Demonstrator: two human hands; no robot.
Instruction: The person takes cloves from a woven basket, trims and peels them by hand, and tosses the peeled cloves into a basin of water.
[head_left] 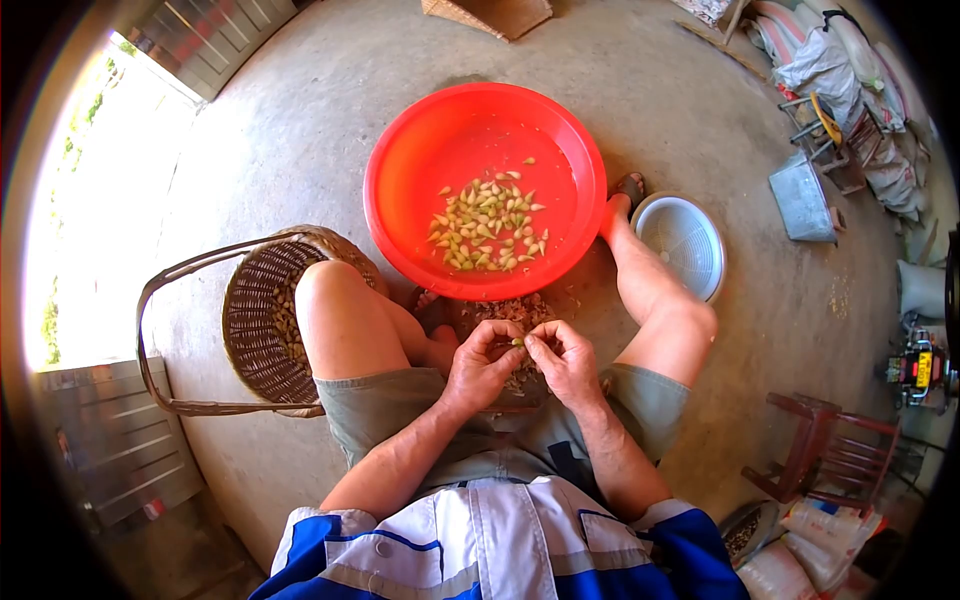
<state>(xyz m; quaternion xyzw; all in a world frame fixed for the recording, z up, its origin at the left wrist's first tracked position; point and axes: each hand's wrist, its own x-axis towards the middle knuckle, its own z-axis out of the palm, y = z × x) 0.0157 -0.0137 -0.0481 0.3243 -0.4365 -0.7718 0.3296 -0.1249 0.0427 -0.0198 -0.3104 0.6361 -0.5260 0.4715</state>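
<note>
My left hand (481, 368) and my right hand (568, 368) meet between my knees, thumbs and fingertips pinched close together. Between them is a small greenish bulb (517, 342), largely covered by the fingers. Just beyond stands a wide red plastic basin (400, 140), with many pale yellow-green, teardrop-shaped bulbs (487, 222) lying on its bottom. Brownish peelings (515, 312) are scattered on the floor between the basin and my hands. By my left knee a woven basket (245, 325) with a tall handle leans toward me, holding more small bulbs (288, 318).
A grey-white plastic colander (680, 240) sits by my right foot. Farther right are a metal bucket (803, 197), piled sacks (830, 65) and a reddish wooden chair (825, 450). A woven tray (490, 15) lies at the far edge. Bright light enters through a doorway on the left.
</note>
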